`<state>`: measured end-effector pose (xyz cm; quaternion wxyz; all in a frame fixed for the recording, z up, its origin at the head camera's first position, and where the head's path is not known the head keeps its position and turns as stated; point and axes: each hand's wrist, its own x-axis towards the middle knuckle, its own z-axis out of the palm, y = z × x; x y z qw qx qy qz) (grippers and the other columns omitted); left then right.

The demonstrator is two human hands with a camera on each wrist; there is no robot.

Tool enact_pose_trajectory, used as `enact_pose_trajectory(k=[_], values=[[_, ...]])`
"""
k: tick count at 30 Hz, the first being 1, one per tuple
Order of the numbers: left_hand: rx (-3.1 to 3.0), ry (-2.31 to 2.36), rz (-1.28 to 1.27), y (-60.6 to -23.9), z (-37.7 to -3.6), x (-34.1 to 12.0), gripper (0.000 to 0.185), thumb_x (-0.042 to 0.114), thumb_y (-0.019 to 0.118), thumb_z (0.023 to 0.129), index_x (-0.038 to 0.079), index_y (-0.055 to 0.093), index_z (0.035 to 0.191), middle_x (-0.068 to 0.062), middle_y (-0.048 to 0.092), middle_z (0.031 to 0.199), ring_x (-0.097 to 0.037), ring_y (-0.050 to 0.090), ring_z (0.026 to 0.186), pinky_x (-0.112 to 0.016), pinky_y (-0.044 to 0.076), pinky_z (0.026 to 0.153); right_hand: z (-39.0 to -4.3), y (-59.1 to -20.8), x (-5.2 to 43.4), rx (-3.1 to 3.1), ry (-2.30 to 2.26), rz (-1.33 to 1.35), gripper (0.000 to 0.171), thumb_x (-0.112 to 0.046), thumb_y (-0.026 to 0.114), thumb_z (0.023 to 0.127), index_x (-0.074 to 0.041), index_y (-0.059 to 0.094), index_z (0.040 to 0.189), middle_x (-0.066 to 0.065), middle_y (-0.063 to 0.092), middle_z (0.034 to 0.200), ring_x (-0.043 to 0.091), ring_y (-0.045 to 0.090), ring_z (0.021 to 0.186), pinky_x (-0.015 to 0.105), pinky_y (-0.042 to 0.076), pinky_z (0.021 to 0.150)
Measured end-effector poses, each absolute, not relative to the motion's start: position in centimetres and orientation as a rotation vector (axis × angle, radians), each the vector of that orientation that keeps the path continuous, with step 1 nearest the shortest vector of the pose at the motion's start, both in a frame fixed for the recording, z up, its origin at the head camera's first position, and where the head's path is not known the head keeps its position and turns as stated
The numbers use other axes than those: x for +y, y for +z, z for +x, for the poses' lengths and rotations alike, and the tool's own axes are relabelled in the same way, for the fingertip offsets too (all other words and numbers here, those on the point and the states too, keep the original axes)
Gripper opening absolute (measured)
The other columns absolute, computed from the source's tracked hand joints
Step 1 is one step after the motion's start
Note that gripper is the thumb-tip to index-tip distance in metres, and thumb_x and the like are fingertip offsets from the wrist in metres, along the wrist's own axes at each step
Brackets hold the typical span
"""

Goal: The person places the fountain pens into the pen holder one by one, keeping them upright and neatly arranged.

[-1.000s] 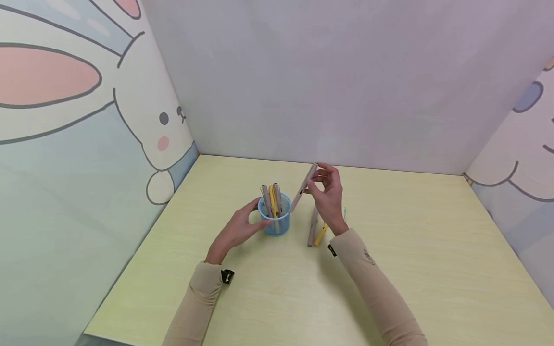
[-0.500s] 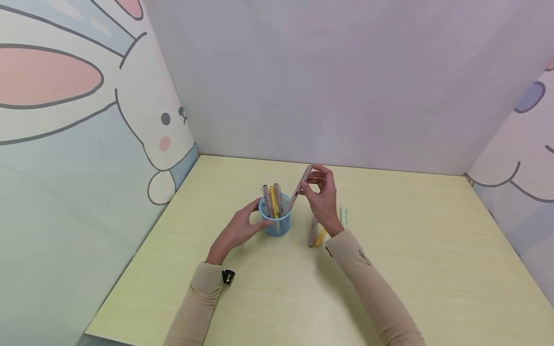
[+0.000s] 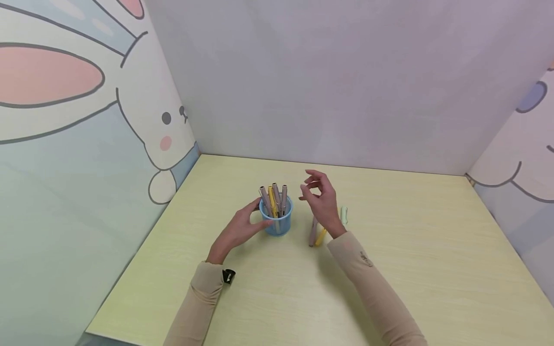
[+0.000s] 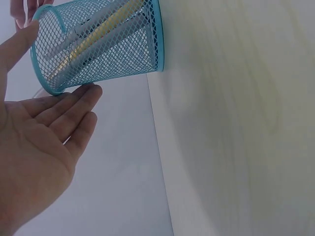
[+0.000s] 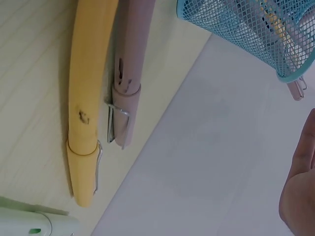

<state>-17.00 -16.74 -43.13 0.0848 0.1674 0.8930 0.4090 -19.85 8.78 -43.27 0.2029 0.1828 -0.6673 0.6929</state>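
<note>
On the yellow-green table [image 3: 424,269] stands a blue mesh pen cup [image 3: 276,221] with four pens in it, and the left hand [image 3: 237,231] touches its side with loose, straight fingers. It looks light and easy to tip, so holding its round wall seems best. Just beside it, the right hand [image 3: 321,199] hangs empty with loosely bent fingers, above a yellow pen [image 5: 87,98] and a pink pen [image 5: 130,69] lying side by side.

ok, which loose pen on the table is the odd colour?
The mint-green pen, lying right of the right hand; the other two are yellow and mauve.
</note>
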Motion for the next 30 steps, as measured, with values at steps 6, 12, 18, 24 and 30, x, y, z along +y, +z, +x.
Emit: enact_pose_trajectory(k=[6, 12, 18, 24, 30], values=[[2.667, 1.214, 0.484, -43.0, -16.9, -16.6, 0.088, 0.044, 0.072, 0.098, 0.007, 0.027, 0.164, -0.016, 0.042, 0.16, -0.035, 0.038, 0.147, -0.058, 0.028, 0.119, -19.7, -43.4, 10.1, -1.875, 1.939, 0.475, 0.042, 0.006, 0.064, 0.098, 0.003, 0.055, 0.138, 0.028, 0.054, 0.112, 0.024, 0.059, 0.094, 0.032, 0.062, 0.069], [2.665, 1.225, 0.497, -43.1, -16.9, -16.6, 0.088, 0.043, 0.072, 0.098, 0.006, 0.027, 0.164, -0.016, 0.042, 0.16, -0.035, 0.039, 0.147, -0.057, 0.028, 0.119, -19.6, -43.6, 11.6, -1.87, 1.938, 0.422, 0.042, 0.009, 0.062, 0.097, 0.007, 0.053, 0.139, 0.028, 0.053, 0.112, 0.023, 0.06, 0.093, 0.029, 0.061, 0.068], [2.67, 1.225, 0.505, -43.2, -17.0, -16.7, 0.088, 0.045, 0.072, 0.098, 0.008, 0.028, 0.164, -0.014, 0.044, 0.159, -0.033, 0.04, 0.147, -0.057, 0.029, 0.118, -19.6, -43.8, 13.0, -1.833, 1.948, 0.403, 0.045, 0.014, 0.059, 0.095, 0.014, 0.048, 0.139, 0.033, 0.05, 0.112, 0.022, 0.059, 0.092, 0.03, 0.061, 0.067], [2.678, 1.22, 0.507, -43.3, -17.0, -16.7, 0.089, 0.047, 0.072, 0.097, 0.007, 0.028, 0.164, -0.015, 0.044, 0.159, -0.034, 0.04, 0.146, -0.057, 0.029, 0.118, -19.4, -43.8, 14.4, -1.82, 1.931, 0.371, 0.043, 0.012, 0.062, 0.096, 0.009, 0.052, 0.138, 0.024, 0.053, 0.108, 0.022, 0.059, 0.091, 0.03, 0.061, 0.066], [2.671, 1.22, 0.507, -43.3, -17.0, -16.7, 0.09, 0.048, 0.072, 0.097, 0.006, 0.028, 0.164, -0.015, 0.044, 0.159, -0.034, 0.039, 0.147, -0.057, 0.029, 0.119, -19.3, -44.3, 15.8, -1.826, 1.925, 0.314, 0.044, 0.012, 0.061, 0.096, 0.009, 0.052, 0.138, 0.026, 0.052, 0.108, 0.019, 0.057, 0.091, 0.029, 0.061, 0.065]])
